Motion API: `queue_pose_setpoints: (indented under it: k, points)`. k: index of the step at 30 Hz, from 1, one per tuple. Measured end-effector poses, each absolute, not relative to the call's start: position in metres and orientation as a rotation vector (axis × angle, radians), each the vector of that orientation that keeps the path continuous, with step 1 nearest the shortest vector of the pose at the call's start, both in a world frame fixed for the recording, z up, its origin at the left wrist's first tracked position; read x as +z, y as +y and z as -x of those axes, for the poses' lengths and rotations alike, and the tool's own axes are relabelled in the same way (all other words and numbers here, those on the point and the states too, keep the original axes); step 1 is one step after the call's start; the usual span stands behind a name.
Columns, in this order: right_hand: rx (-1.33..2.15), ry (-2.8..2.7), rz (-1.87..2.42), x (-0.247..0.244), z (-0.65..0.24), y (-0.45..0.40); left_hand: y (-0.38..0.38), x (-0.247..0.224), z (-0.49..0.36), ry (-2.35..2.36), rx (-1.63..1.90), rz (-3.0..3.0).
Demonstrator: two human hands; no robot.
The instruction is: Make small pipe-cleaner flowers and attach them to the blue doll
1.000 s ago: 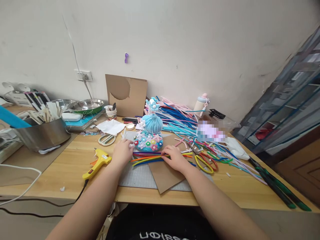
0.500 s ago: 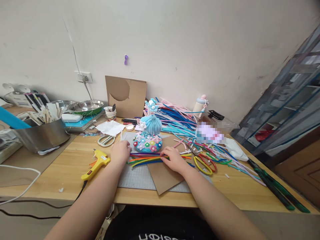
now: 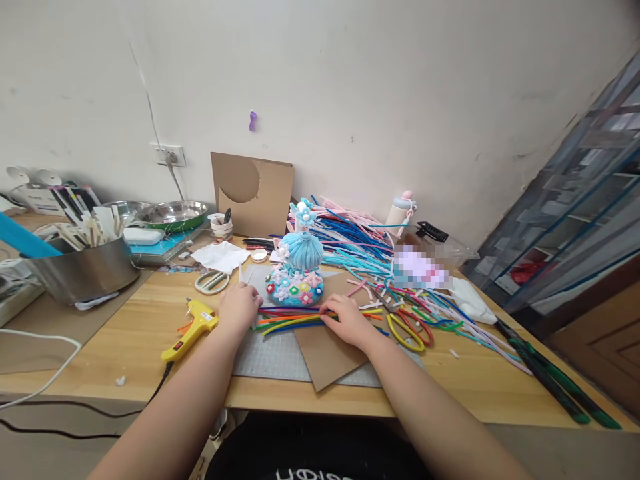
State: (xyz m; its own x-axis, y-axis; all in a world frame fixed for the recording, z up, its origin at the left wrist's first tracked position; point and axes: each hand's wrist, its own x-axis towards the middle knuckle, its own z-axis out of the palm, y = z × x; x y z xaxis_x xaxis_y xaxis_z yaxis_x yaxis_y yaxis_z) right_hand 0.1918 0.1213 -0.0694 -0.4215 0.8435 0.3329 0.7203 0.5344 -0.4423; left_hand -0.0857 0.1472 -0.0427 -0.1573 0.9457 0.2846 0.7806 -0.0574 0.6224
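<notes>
A row of coloured pipe cleaners [image 3: 293, 321] lies across the grey cutting mat [image 3: 265, 357] and a piece of brown cardboard [image 3: 327, 363]. My right hand [image 3: 346, 319] rests at their right part, fingers bent and closed on them. My left hand [image 3: 240, 307] is at their left ends with its fingers curled; what it holds, if anything, is hidden. A white stick [image 3: 241, 272] pokes up behind that hand. Just beyond both hands stands a fuzzy blue figure [image 3: 304, 250] on a round base covered with small flowers [image 3: 295, 290].
To the left lie a yellow glue gun [image 3: 193, 328], white-handled scissors [image 3: 212, 283] and a metal pot [image 3: 87, 270] of sticks. Yellow-and-red-handled scissors [image 3: 406, 332] lie right of my right hand. A heap of pipe cleaners [image 3: 350, 227] fills the back; green-handled long tool [image 3: 545, 377] at far right.
Both hands stay in nearly the same place. The blue figure's upper part leans slightly differently, and the view has shifted a little.
</notes>
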Motion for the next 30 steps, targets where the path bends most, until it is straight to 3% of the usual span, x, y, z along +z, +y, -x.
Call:
queue_pose_setpoints:
  k: [8,14,30]
  points:
    - [0.331,-2.243,1.260,-0.072,-0.193,0.123,0.127,-0.018,0.049,1.321,1.404,-1.355]
    - [0.342,-2.236,1.240,-0.071,-0.192,0.124,0.114,0.007,0.011,0.967,1.438,-0.932]
    - [0.354,-2.227,1.217,-0.073,-0.193,0.125,0.122,0.008,-0.001,0.815,1.422,-0.653]
